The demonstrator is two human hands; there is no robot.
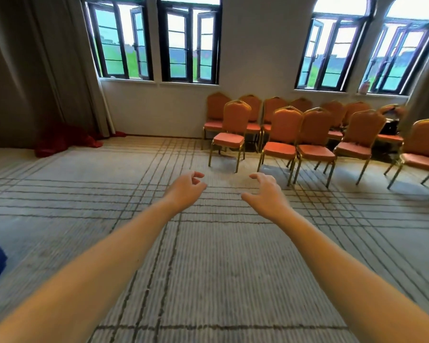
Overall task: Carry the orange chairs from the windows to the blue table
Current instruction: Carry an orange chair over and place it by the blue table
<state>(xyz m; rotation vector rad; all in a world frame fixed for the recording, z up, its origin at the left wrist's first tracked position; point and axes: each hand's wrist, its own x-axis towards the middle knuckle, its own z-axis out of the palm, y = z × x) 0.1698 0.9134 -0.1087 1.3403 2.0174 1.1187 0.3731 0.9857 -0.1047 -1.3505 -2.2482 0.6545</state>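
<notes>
Orange chairs (285, 125) below windows (188, 45), left hand (185, 188), right hand (265, 194) loosely curled (both empty)

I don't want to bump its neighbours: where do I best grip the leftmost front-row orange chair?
Probably grip the leftmost front-row orange chair by the arched gold top of its backrest, other hand under the seat's front edge. The seat faces you and nothing stands to its left, so come from the front-left.

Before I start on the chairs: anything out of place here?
A red cloth lies crumpled on the floor at the foot of the curtain, far left. A dark bag sits on a back-row chair at the right.
</notes>
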